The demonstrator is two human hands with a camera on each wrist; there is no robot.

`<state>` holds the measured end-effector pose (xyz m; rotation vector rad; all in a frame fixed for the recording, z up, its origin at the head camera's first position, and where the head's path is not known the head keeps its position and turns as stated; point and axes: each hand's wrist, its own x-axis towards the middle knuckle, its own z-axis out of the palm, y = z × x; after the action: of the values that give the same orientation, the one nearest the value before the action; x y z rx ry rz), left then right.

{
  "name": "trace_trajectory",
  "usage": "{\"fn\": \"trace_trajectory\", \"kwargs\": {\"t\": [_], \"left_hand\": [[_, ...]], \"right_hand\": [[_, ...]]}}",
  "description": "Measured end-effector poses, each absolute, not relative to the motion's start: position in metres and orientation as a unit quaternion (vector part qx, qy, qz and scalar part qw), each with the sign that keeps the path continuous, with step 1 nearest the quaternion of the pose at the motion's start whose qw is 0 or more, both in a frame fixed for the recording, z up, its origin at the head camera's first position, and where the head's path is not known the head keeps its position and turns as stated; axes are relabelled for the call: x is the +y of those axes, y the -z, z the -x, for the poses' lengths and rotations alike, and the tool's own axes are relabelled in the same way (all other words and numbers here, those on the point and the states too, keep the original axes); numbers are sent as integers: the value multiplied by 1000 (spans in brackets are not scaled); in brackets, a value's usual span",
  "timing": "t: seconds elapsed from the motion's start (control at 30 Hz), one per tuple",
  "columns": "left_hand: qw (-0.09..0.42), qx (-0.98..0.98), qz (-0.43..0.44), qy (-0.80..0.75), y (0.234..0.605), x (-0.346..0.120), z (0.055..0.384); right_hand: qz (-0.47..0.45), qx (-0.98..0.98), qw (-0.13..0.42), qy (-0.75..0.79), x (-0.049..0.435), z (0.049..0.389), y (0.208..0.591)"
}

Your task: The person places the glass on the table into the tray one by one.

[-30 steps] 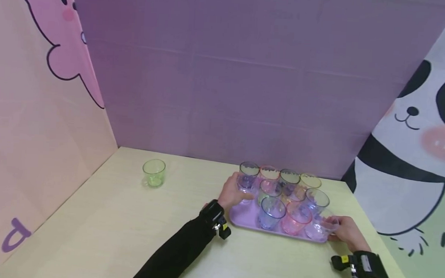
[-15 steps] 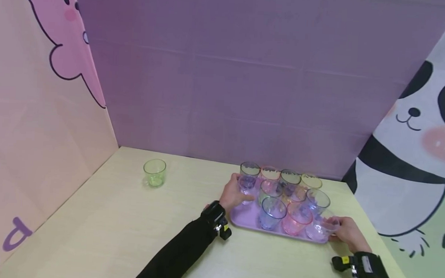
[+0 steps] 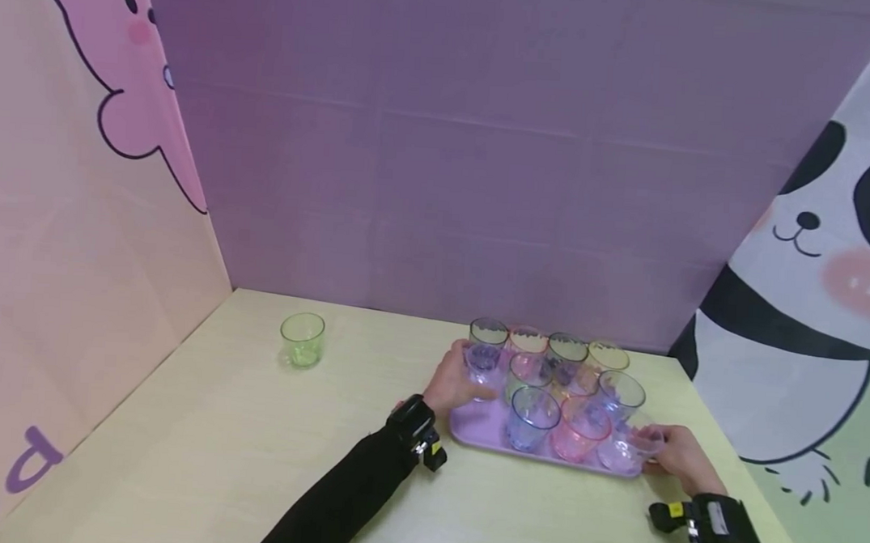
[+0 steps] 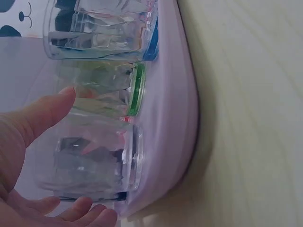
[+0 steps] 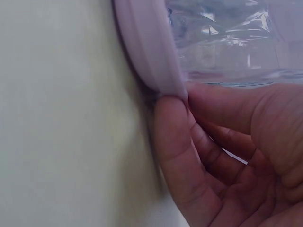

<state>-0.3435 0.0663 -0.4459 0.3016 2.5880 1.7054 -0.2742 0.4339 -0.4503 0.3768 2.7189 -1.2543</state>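
A lilac tray [image 3: 475, 427] bears several tinted drinking glasses in rows. At its left side, my left hand [image 3: 452, 382] stands around a clear glass [image 4: 94, 165]. In the left wrist view the thumb is stretched out above that glass and the fingers lie loosely below it, with a gap on the thumb side. My right hand [image 3: 685, 459] is at the tray's front right corner, beside a clear glass [image 3: 620, 450]. The right wrist view shows thumb and index finger pinching the tray's rim [image 5: 173, 71].
A lone green glass [image 3: 302, 343] stands on the pale table [image 3: 217, 424] toward the back left. Behind the tray rises a purple wall [image 3: 446, 183]. On the tray, a blue glass [image 3: 533, 421] and a pink glass [image 3: 579, 430] stand at the front.
My left hand has shifted slightly left and its thumb sits a little lower by the clear glass. The right hand, tray and glasses look unmoved apart from slight camera shift.
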Motion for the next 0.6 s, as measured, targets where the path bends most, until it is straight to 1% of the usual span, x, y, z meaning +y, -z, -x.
{"fn": "trace_trajectory", "kwargs": {"t": [0.4,0.6], "left_hand": [[24,852,-116,-509,431,26,333],[12,859,-112,-499,431,8,331]], "right_hand": [[-125,899,60,416,432,273,446],[-132,898,61,416,433,273,448]]}}
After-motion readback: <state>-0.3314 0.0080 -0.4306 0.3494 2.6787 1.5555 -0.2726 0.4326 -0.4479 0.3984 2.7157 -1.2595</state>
